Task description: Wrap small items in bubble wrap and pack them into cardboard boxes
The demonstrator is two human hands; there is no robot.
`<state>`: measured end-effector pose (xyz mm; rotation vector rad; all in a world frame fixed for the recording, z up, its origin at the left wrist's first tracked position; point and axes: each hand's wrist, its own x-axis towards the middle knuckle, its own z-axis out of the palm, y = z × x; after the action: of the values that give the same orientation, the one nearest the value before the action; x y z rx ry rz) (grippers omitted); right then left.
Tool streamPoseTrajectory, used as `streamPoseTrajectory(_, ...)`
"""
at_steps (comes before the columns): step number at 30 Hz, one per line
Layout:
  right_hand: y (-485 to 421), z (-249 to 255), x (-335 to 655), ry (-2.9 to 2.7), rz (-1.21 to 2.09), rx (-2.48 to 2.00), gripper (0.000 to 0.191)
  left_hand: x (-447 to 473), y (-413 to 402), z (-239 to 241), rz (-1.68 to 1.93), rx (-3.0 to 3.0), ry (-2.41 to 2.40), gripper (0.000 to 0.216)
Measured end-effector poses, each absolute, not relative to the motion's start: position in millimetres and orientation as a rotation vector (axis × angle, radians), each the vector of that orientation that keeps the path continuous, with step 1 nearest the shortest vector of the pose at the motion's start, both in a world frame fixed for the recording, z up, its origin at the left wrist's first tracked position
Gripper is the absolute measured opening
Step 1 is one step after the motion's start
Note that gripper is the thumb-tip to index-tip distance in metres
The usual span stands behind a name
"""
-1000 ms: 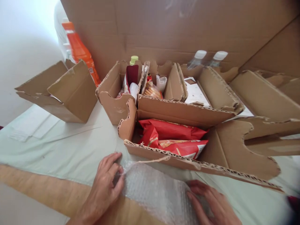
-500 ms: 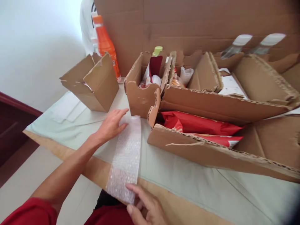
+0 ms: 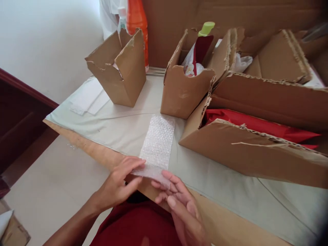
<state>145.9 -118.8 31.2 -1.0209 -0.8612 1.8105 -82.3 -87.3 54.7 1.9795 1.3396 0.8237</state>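
A strip of clear bubble wrap [image 3: 159,136] lies lengthwise on the cloth, its near end raised and bent at the table's front edge. My left hand [image 3: 123,179] has the left side of that bent end between its fingers and thumb. At the right corner, the fingers of my right hand [image 3: 179,201] are curled around the wrap, some above and some below it. Part of the near edge is hidden by my fingers.
Beyond the strip stand a small cardboard box [image 3: 133,80] and another box [image 3: 179,94] with packets in it. To the right, a long cardboard tray [image 3: 217,147] holds red packets [image 3: 256,124]. White sheets [image 3: 89,99] lie left; an orange bottle [image 3: 138,17] stands behind.
My left hand has come back from the strip's far end to its near end. That near end is now lifted and bent between both hands. The view has shifted left and down.
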Motion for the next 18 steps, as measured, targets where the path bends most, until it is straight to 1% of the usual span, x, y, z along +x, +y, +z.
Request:
streamPoseTrajectory(2, -118.8, 33.2, 146.9, -0.906, 1.726, -1.024, 0.055, -73.5, -74.8, 43.1, 0.909, 1.969, 1.499, 0.036)
streamPoseTrajectory(4, -119.8, 36.5, 151.5, -1.046, 1.556, -1.134, 0.046, -69.8, -60.6, 35.3, 0.869, 2.008, 1.603, 0.037)
streamPoseTrajectory(7, -114.9, 44.0, 160.1, -1.494, 1.075, -1.281, 0.033, -71.1, -47.0, 28.2, 0.821, 2.048, 1.644, 0.047)
streamPoseTrajectory(9, -103.0, 48.0, 162.6, -1.829, 0.704, -1.226, 0.032, -72.5, -42.6, 24.4, 0.808, 2.06, 1.628, 0.051)
streamPoseTrajectory(11, -85.5, 48.2, 160.7, -2.093, 0.427, -1.153, 0.035, -72.7, -39.9, 21.2, 0.796, 2.076, 1.61, 0.053)
streamPoseTrajectory(14, -59.3, 40.1, 153.4, -2.383, 0.256, -1.135, 0.035, -72.0, -39.3, 19.6, 0.805, 2.117, 1.604, 0.055)
streamPoseTrajectory(18, -43.6, 28.4, 148.6, -2.495, 0.223, -1.119, 0.029, -74.5, -53.0, 25.6, 0.953, 2.152, 1.581, 0.052)
